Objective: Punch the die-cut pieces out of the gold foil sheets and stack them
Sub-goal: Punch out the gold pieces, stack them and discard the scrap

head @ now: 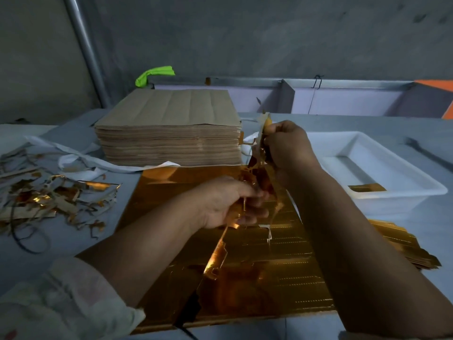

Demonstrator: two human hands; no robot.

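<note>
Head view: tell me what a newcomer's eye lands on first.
The shiny gold foil sheet spread across the centre grabs the eye, with the left hand and right hand gripping a tangled foil strip above it. Behind sits a tall stack of brown sheets; a heap of scraps lies far left.

Dim, cool light — only the gold foil sheet [166, 182] throws warm glare. The foreground sits in shadow, detail is soft, lines bow toward the edges.
</note>
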